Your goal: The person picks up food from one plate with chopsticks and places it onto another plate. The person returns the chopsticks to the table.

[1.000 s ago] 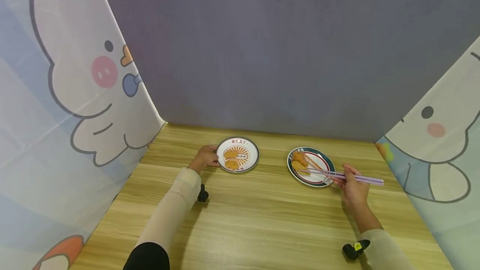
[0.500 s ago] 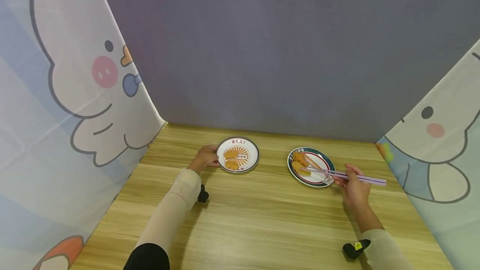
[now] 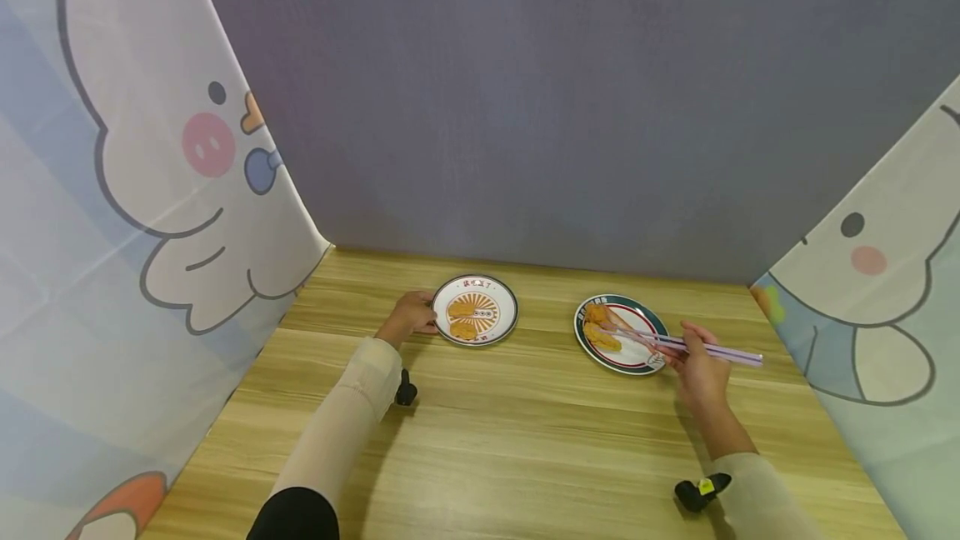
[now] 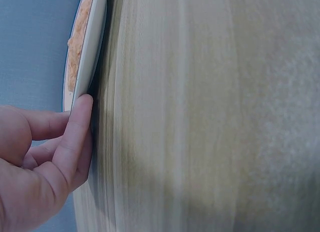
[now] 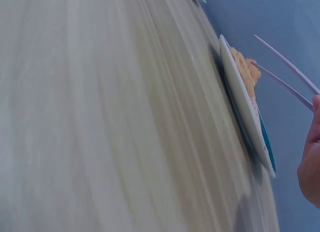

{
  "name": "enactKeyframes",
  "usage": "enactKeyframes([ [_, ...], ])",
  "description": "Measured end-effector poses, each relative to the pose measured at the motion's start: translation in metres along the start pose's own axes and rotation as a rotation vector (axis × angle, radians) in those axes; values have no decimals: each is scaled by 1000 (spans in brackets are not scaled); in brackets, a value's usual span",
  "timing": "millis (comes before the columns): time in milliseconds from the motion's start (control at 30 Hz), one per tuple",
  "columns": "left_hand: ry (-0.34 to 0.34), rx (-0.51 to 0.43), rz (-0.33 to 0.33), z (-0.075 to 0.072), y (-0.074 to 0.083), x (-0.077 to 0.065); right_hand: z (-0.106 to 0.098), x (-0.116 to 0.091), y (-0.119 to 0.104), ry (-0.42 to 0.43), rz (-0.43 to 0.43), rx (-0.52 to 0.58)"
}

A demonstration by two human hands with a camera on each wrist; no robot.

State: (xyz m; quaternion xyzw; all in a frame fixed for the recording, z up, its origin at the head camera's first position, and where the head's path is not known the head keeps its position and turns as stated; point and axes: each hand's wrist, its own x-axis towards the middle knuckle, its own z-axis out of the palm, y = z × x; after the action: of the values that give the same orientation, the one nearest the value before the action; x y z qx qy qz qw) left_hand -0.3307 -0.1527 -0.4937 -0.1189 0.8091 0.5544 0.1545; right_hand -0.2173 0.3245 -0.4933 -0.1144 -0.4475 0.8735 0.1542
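My left hand [image 3: 411,312] pinches the near-left rim of a white plate [image 3: 501,297] with a dark edge and an orange sunburst print. Two golden fried pieces of food [image 3: 463,329] lie on it. In the left wrist view, the thumb and fingers [image 4: 75,127] meet at that rim. Between the fingers of my right hand [image 3: 703,375] are lilac chopsticks [image 3: 738,355], reaching over a second plate [image 3: 628,362] banded green and red. Their tips are spread apart, right at the fried chicken-like pieces [image 5: 245,69] on that plate's left side.
Both plates stand toward the back of a wood-grain table [image 3: 525,440], with a gap between them. A grey panel [image 3: 525,107] rises behind. Cartoon-printed sheets, one at the left [image 3: 150,148] and one at the right, flank the table.
My right hand has shifted slightly left, and the chopstick tips have spread apart and moved a little upward over the food. The left hand and its plate stay put.
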Motion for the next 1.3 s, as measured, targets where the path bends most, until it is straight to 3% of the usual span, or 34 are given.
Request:
enactKeyframes([
  [433, 8, -19, 6, 2, -1, -3, 34, 1, 18, -74, -2, -49],
  [667, 13, -12, 9, 2, -1, -4, 51, -1, 30, -63, 11, -32],
  [1100, 15, -6, -5, 1, 0, -4, 78, -5, 60, -124, -32, -126],
  [1300, 10, -25, -11, 1, 1, -6, 93, -10, 70, -143, -5, -136],
])
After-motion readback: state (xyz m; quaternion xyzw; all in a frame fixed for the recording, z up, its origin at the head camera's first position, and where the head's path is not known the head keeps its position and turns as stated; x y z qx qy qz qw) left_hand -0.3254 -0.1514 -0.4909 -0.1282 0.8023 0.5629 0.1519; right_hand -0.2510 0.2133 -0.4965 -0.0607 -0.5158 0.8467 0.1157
